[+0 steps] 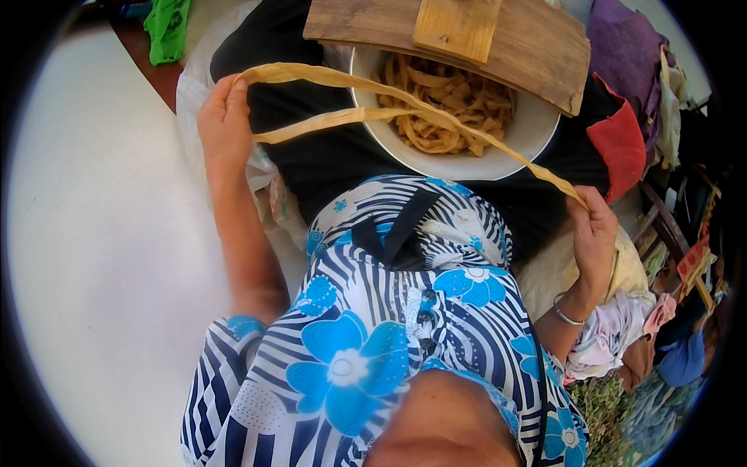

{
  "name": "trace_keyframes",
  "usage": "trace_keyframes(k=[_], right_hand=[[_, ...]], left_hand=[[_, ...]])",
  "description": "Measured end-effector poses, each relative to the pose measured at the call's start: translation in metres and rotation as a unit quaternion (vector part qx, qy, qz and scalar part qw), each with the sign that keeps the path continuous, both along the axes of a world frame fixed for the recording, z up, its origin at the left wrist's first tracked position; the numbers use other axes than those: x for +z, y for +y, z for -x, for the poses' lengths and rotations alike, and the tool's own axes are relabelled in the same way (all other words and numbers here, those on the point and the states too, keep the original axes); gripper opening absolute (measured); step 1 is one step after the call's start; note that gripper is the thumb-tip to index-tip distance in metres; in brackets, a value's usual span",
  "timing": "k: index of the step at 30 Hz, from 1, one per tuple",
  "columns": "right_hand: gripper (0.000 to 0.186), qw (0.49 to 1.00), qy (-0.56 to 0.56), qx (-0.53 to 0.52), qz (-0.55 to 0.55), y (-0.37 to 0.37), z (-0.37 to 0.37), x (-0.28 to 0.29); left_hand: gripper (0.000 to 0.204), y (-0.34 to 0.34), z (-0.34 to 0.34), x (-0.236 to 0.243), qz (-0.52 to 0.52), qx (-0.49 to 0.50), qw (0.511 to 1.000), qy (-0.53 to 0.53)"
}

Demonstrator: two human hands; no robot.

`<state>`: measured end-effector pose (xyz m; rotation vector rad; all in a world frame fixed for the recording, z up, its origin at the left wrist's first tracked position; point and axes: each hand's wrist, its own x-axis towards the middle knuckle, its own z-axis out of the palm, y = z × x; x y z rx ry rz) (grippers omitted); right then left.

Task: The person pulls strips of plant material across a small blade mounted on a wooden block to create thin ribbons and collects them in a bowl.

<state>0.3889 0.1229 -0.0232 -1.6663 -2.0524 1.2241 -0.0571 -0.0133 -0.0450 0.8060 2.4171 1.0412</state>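
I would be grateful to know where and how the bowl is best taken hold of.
I'd probably take the bowl by its near rim, coming from the wearer's side: that curved edge is exposed, while the board hides its far side.

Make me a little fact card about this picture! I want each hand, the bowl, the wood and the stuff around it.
Left hand: the left hand pinches a long tan strip
Right hand: the right hand holds the strip farther along; a silver bracelet is on that wrist
Strip: stretched across, in front of the bowl
In the bowl: a heap of curled tan strips
Wood: a brown board over the bowl's far side, a smaller wooden piece on top
Around: green plastic upper left, red cloth at right
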Motion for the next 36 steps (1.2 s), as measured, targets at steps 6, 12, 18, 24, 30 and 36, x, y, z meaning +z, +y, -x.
trace_keyframes(k=[6, 12, 18, 24, 30, 36], right_hand=[[0.007, 1.0, -0.017, 0.026, -0.003, -0.013, 0.032, 0.008], [0.017, 0.99, 0.057, 0.123, 0.046, -0.015, 0.08, 0.012], [0.039, 0.98, 0.152, 0.121, 0.049, -0.005, 0.071, 0.03], [0.025, 0.961, 0.251, -0.074, 0.087, 0.002, 0.079, -0.016], [0.016, 0.959, 0.16, 0.125, 0.197, -0.01, 0.102, -0.012], [0.025, 0.779, 0.59, -0.045, 0.206, 0.006, 0.134, 0.006]], left_hand=[[0.03, 0.023, -0.04, -0.001, 0.038, -0.161, 0.905, 0.393], [0.044, 0.079, -0.159, 0.034, -0.147, -0.534, 0.832, -0.033], [0.03, 0.105, -0.158, 0.024, 0.044, -0.537, 0.682, -0.494], [0.022, 0.096, -0.173, 0.022, -0.02, -0.549, 0.82, -0.16], [0.025, 0.132, -0.134, 0.032, -0.056, -0.531, 0.845, -0.008], [0.024, 0.127, -0.152, -0.003, -0.113, -0.399, 0.761, -0.499]])
